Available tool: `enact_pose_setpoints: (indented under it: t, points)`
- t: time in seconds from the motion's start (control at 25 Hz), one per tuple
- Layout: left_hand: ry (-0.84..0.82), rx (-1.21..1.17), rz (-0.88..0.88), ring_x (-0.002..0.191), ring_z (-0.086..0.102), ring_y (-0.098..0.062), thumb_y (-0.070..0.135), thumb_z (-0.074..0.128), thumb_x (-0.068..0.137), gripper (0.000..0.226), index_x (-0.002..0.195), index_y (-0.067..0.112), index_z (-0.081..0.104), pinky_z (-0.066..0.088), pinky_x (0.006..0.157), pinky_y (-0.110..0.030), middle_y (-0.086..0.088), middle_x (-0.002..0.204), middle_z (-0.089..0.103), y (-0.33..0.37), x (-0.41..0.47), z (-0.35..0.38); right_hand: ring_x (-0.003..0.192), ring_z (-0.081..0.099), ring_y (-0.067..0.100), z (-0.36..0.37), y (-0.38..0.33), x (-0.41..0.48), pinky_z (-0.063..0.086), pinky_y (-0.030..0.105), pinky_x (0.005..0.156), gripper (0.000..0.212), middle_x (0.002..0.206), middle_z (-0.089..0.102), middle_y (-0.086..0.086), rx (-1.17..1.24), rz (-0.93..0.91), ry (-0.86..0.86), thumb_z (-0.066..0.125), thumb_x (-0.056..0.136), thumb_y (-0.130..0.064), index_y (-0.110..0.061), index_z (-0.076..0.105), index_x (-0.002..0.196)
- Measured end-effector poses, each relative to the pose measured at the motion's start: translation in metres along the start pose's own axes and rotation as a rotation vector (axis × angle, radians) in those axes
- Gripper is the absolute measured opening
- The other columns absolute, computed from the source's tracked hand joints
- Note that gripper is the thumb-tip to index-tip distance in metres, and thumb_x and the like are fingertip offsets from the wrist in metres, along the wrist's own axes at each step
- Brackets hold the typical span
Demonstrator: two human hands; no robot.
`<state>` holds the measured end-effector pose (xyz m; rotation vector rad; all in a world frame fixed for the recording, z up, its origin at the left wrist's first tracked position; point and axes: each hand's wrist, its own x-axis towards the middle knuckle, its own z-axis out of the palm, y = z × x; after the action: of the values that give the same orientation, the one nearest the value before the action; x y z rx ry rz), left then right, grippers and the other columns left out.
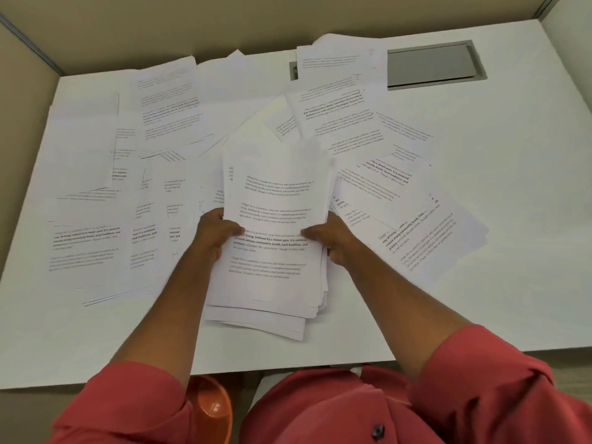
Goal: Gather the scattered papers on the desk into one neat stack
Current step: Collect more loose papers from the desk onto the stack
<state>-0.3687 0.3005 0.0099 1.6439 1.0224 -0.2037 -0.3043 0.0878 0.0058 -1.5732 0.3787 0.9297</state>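
Note:
A thick, uneven stack of printed papers (pixel 272 200) is in the middle of the white desk (pixel 496 187), its lower edges fanned out and misaligned. My left hand (pixel 215 233) grips the stack's left side, thumb on the top sheet. My right hand (pixel 330 238) grips its right side the same way. Several loose printed sheets lie scattered around: a spread at the left (pixel 89 238), some at the back left (pixel 169 100), some at the back (pixel 339 72), and a fan at the right (pixel 423 232).
A grey cable hatch (pixel 435 64) is set into the desk at the back right, partly covered by a sheet. Beige partition walls (pixel 160 24) enclose the desk at the back and left. An orange chair seat (pixel 211 408) shows below the front edge.

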Motion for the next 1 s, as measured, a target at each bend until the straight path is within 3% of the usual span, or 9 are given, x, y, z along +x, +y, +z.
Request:
enact_pose_setpoints:
  t: [0.16, 0.28, 0.4, 0.52, 0.68, 0.8, 1.0]
  points:
    - [0.063, -0.131, -0.115, 0.097, 0.065, -0.03, -0.001, 0.08, 0.072, 0.047, 0.115, -0.006, 0.063, 0.052, 0.085, -0.037, -0.015, 0.114, 0.066, -0.001, -0.001, -0.018, 0.103, 0.065, 0.032, 0.034, 0.006, 0.004, 0.055, 0.047, 0.09, 0.04, 0.118, 0.066, 0.015, -0.027, 0.002, 0.07, 0.065, 0.079, 0.007, -0.007, 0.058, 0.116]
    - [0.154, -0.07, -0.135, 0.1, 0.063, -0.032, -0.005, 0.08, 0.069, 0.052, 0.117, -0.008, 0.06, 0.05, 0.084, -0.036, -0.018, 0.117, 0.064, -0.011, 0.009, -0.03, 0.111, 0.055, 0.03, 0.064, 0.001, -0.001, 0.052, 0.04, 0.092, 0.039, 0.129, 0.051, 0.012, -0.297, -0.005, 0.175, 0.057, 0.085, -0.007, -0.018, 0.052, 0.122]
    - [0.279, 0.245, -0.148, 0.12, 0.051, -0.036, 0.013, 0.087, 0.066, 0.067, 0.124, 0.0, 0.056, 0.046, 0.099, -0.046, -0.019, 0.131, 0.054, -0.023, 0.021, -0.034, 0.12, 0.038, 0.032, 0.09, -0.003, -0.005, 0.045, 0.038, 0.092, 0.055, 0.136, 0.024, 0.015, -0.604, 0.026, 0.204, 0.058, 0.087, -0.011, -0.022, 0.038, 0.136]
    - [0.337, 0.565, -0.132, 0.132, 0.031, -0.035, 0.032, 0.084, 0.07, 0.079, 0.135, 0.007, 0.048, 0.035, 0.107, -0.051, -0.016, 0.142, 0.032, -0.025, 0.022, -0.032, 0.119, 0.036, 0.032, 0.102, -0.008, -0.002, 0.043, 0.037, 0.096, 0.053, 0.134, 0.025, 0.019, -0.614, 0.064, 0.226, 0.059, 0.084, -0.012, -0.02, 0.038, 0.133]
    - [0.32, 0.554, -0.135, 0.133, 0.027, -0.035, 0.033, 0.084, 0.07, 0.084, 0.14, 0.009, 0.044, 0.033, 0.108, -0.052, -0.015, 0.143, 0.027, -0.023, 0.026, -0.033, 0.121, 0.033, 0.03, 0.106, -0.013, 0.002, 0.036, 0.036, 0.088, 0.044, 0.136, 0.028, 0.018, -0.683, 0.094, 0.323, 0.061, 0.082, -0.017, -0.022, 0.046, 0.123]
    - [0.3, 0.525, -0.142, 0.131, 0.028, -0.036, 0.031, 0.085, 0.069, 0.083, 0.138, 0.007, 0.045, 0.033, 0.109, -0.051, -0.015, 0.143, 0.026, -0.022, 0.026, -0.036, 0.13, 0.028, 0.034, 0.097, -0.007, 0.005, 0.036, 0.047, 0.1, 0.044, 0.148, 0.014, 0.015, -0.817, 0.085, 0.416, 0.066, 0.079, -0.025, -0.024, 0.052, 0.12]
    - [0.254, 0.349, -0.131, 0.113, 0.054, -0.034, 0.024, 0.091, 0.058, 0.07, 0.118, 0.005, 0.059, 0.049, 0.096, -0.046, -0.018, 0.128, 0.053, -0.029, 0.033, -0.04, 0.118, 0.035, 0.029, 0.092, -0.005, 0.01, 0.043, 0.039, 0.086, 0.036, 0.134, 0.024, 0.012, -0.746, 0.087, 0.408, 0.071, 0.079, -0.027, -0.02, 0.053, 0.111]
